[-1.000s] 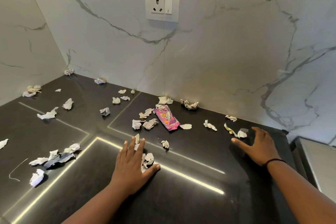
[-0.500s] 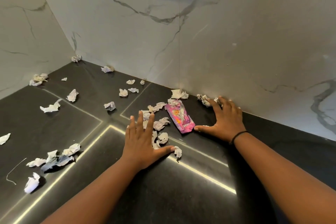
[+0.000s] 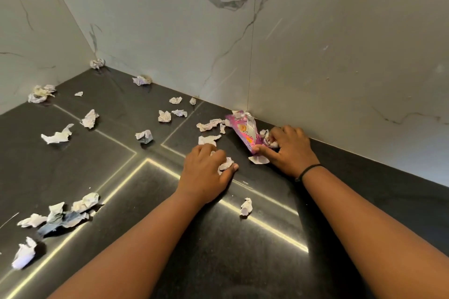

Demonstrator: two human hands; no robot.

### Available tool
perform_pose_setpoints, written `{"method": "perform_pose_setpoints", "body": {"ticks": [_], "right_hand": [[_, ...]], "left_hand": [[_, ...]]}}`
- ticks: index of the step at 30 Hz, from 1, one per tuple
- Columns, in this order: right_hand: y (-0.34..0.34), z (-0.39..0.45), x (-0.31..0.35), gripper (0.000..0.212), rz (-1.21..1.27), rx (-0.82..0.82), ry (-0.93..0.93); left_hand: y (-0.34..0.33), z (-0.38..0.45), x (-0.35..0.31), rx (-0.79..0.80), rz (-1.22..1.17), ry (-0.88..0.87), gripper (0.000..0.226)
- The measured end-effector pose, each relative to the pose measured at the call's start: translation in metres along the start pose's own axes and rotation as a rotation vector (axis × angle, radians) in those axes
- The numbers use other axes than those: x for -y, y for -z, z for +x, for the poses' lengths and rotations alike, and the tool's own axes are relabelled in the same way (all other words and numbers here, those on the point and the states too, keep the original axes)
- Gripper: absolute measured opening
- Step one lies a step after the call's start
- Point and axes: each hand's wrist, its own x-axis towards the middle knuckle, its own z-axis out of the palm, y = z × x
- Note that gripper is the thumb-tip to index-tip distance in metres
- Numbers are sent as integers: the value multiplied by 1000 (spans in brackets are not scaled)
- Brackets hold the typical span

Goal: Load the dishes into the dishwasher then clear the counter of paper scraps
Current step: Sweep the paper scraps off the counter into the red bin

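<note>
Both hands curled on scraps: left hand (image 3: 206, 172) bunching paper (image 3: 225, 164), right hand (image 3: 290, 150) gripping wrapper (image 3: 245, 132). Dark counter (image 3: 218, 250), marble wall (image 3: 315, 56) just beyond my right.

Bare dark counter (image 3: 243, 262) near the body, paper scraps (image 3: 58, 137) scattered leftward — marble wall (image 3: 315, 56) blocks behind.

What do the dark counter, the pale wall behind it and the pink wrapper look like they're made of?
Dark counter: likely polished stone, speckled, mirroring light strips. Pale wall: marble or marble-look tile, grey veins, a vertical seam. Pink wrapper: probably plastic film, shiny and creased.
</note>
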Motion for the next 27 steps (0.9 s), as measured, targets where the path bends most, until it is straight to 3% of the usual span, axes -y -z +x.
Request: {"method": "perform_pose_setpoints", "body": {"ticks": [3,7,11,14,18,20,22,24,27], "right_hand": [[0,-1,-1,68,-26,-5,6],[0,-7,-1,44,61,-63,-46],[1,-18,1,31,400,-190,-167],[2,-32,7,18,461,-224,-173],[-3,-57,20,23,144,-115,-90],[-2,-70,28,33,-19,-80,-72],[0,-86,39,53,-58,-132,-53],[0,-104,52,69,-23,-137,-69],[0,-127,75,75,-39,-66,-87]], "left_hand": [[-2,-1,0,-34,-36,-6,35],[3,-1,-1,-17,-166,189,14],[12,4,-6,51,-87,267,17],[17,0,-10,63,-28,274,16],[24,-19,-13,83,-92,294,43],[28,-31,-11,109,-70,250,39],[33,-46,-9,120,-83,222,28],[36,-62,-8,110,-93,209,36],[42,-83,-11,72,-68,222,46]]}}
